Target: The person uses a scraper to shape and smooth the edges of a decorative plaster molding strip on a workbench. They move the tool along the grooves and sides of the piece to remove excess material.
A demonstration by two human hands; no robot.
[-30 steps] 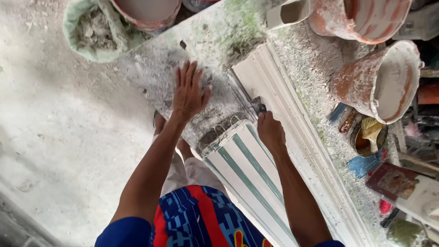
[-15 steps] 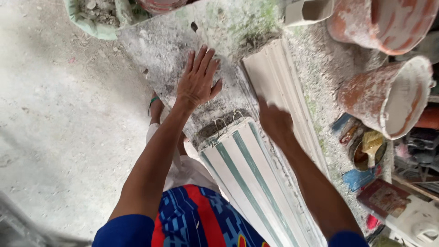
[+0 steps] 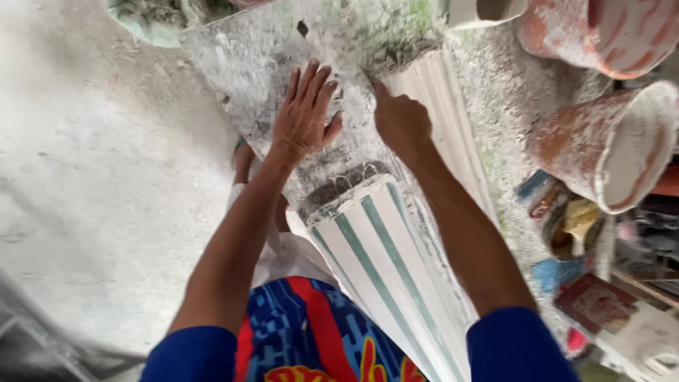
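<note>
Dust and dried plaster cover nearly everything here: the pale concrete floor point(image 3: 92, 212) on the left, the speckled worktable point(image 3: 495, 141) on the right, and the grey sheet point(image 3: 262, 64) laid across the middle. The left hand point(image 3: 304, 117) lies flat on that sheet, fingers spread wide and gripping nothing. The right hand point(image 3: 401, 120) is mostly curled, its forefinger stretched out with the tip at the edge where the sheet meets a long white ribbed moulding point(image 3: 442, 120); whether it pinches anything I cannot tell. Nearer the person, a white length with green stripes point(image 3: 385, 276) runs from under the sheet's lower edge toward the lap, beside the right forearm. Along the table's far side stand plaster-crusted buckets, one orange-red point(image 3: 601, 32) at the top and another tipped on its side point(image 3: 608, 145) with its white inside showing. Below these lie cluttered tins and scraps point(image 3: 566, 219). A pale green tub point(image 3: 145, 25) of rubble sits at the top left corner.
</note>
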